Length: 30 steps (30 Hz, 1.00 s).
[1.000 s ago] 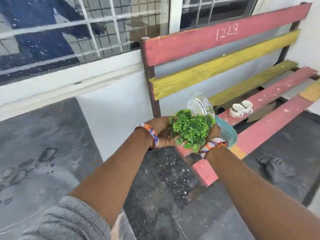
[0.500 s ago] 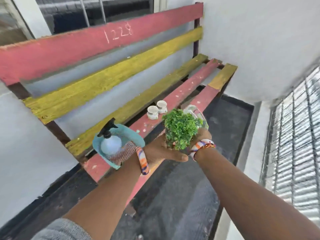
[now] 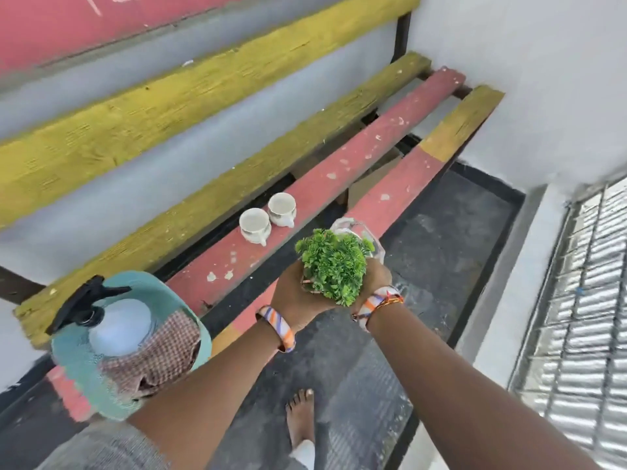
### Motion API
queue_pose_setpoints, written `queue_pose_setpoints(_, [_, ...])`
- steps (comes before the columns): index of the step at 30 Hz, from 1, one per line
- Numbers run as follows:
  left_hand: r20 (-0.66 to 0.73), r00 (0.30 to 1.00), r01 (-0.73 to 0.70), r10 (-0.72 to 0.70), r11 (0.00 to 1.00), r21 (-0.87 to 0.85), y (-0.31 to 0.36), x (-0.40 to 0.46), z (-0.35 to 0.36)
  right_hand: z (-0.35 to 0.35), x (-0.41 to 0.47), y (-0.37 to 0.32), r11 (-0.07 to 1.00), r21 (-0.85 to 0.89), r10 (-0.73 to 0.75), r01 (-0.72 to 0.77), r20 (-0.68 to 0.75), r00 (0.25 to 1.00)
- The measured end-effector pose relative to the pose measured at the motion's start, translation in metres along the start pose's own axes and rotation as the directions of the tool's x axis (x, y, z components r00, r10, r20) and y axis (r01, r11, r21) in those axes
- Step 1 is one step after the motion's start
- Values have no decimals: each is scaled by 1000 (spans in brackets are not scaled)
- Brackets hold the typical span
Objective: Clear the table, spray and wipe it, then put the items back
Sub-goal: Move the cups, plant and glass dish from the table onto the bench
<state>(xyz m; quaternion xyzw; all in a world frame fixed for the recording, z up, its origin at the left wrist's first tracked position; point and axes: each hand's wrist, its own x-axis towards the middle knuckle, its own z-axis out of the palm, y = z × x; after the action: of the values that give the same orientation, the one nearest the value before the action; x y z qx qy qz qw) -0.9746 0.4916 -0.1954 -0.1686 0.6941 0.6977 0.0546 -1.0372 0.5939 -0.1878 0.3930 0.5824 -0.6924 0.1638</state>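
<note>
At the far left, a teal basket (image 3: 84,378) is sitting on the bench's (image 3: 380,140) red slats, holding a spray bottle (image 3: 115,325) and a checked cloth (image 3: 159,354); your forearm is covering the basket's near edge. Two white cups (image 3: 268,217) are standing side by side on the middle slat. Your left hand (image 3: 297,295) and right hand (image 3: 375,276) are cupping a green plant (image 3: 334,262) above the bench's front edge, its pot mostly hidden; a glass piece (image 3: 354,228) behind it is hard to identify.
</note>
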Motion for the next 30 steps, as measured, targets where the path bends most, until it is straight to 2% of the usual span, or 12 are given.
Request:
queue_pose_setpoints(1, [2,1000,-6,6,1000,1,-8,11,4,1,16,-1,1000,-3,18,-18,-13,1000])
queue_pose_setpoints(2, [-55,998,39,-33,992,120,-7,17,7,3,26,-2,1000,-2,29,-29,-36,999])
queue_pose_setpoints(5, [-235,966,172,-112,952,253,-21,35,7,8,60,-4,999,-38,21,-24,-70,997])
queue_pose_setpoints(9, [-322,923,319,-210,886,337,-52,61,-2,15,107,-1,995,-71,71,-71,-3,997])
queue_pose_setpoints(12, [-301,945,233,-125,905,357,-73,69,-5,18,132,4,981,-178,92,-72,105,990])
queue_pose_setpoints(16, [-298,921,288,-250,954,88,-88,70,-1,23,143,8,928,-364,156,-84,174,972])
queue_pose_setpoints(18, [-357,892,361,-276,911,198,-96,69,-1,23,147,10,907,-405,196,-114,166,967])
queue_pose_setpoints(22, [-346,905,343,-248,906,249,-109,70,-2,22,151,13,889,-443,185,-116,116,976])
queue_pose_setpoints(23, [-351,893,371,-284,904,212,-107,71,-1,22,152,13,882,-459,175,-108,107,979])
queue_pose_setpoints(25, [-435,853,441,-290,845,303,-105,68,4,20,153,12,852,-515,159,-91,89,983])
queue_pose_setpoints(28, [-423,893,305,-155,899,313,-112,58,8,19,152,10,844,-528,160,-90,88,983])
queue_pose_setpoints(30, [-429,892,297,-139,897,327,-117,56,6,16,152,12,838,-542,132,-61,93,987])
